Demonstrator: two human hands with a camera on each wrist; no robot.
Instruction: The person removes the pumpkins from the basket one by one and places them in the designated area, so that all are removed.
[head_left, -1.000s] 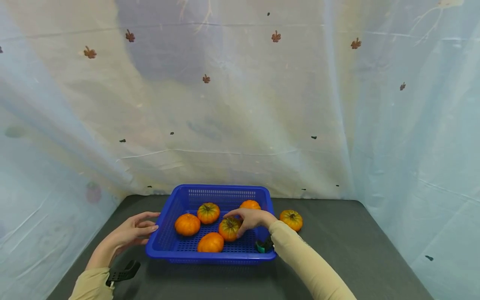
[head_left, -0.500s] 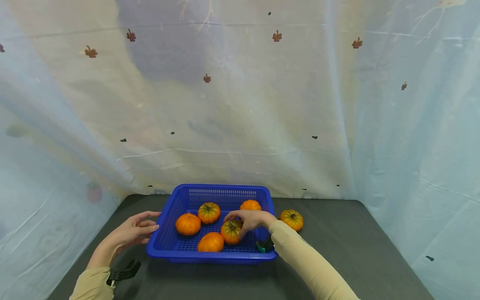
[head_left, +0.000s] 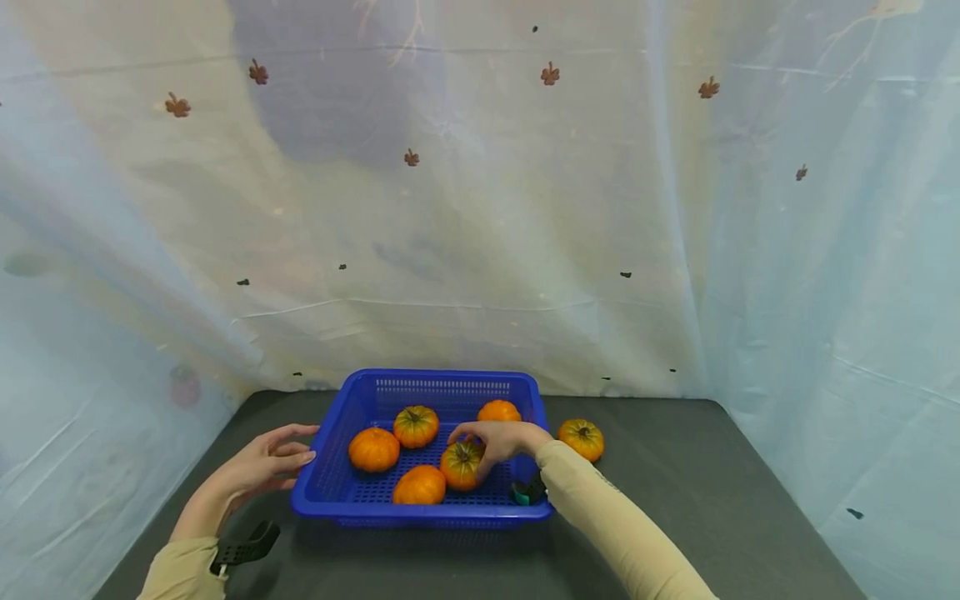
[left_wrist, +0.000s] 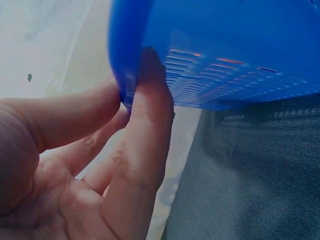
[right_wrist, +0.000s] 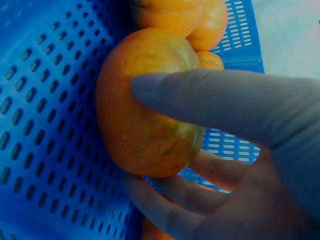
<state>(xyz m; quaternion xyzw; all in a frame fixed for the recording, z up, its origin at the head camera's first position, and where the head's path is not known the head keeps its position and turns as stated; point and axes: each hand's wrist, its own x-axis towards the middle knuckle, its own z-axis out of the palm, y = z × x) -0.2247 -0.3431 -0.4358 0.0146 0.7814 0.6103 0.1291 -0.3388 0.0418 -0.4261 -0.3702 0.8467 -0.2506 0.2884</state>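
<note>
A blue plastic basket [head_left: 420,510] with slotted walls and floor stands on the dark table. My left hand [head_left: 258,462] is at its left side; in the left wrist view the thumb and a finger pinch the basket rim [left_wrist: 129,40]. Inside the basket, my right hand [head_left: 501,437] grips a small orange pumpkin [head_left: 459,468] with greenish streaks. The right wrist view has the thumb across this pumpkin [right_wrist: 145,135] and the other fingers under its opposite side. Around it in the basket lie more small pumpkins: one in front [head_left: 418,486], two to the left [head_left: 373,450], one behind [head_left: 498,410].
Another small pumpkin [head_left: 582,439] sits on the table [head_left: 675,500] right of the basket, close to the right sleeve. Pale printed sheeting [head_left: 480,208] hangs behind and along both sides of the table. A dark strap [head_left: 251,543] is at the left wrist.
Over the last second the gripped pumpkin has shifted slightly toward the basket's near side. The left hand and the basket have stayed where they were.
</note>
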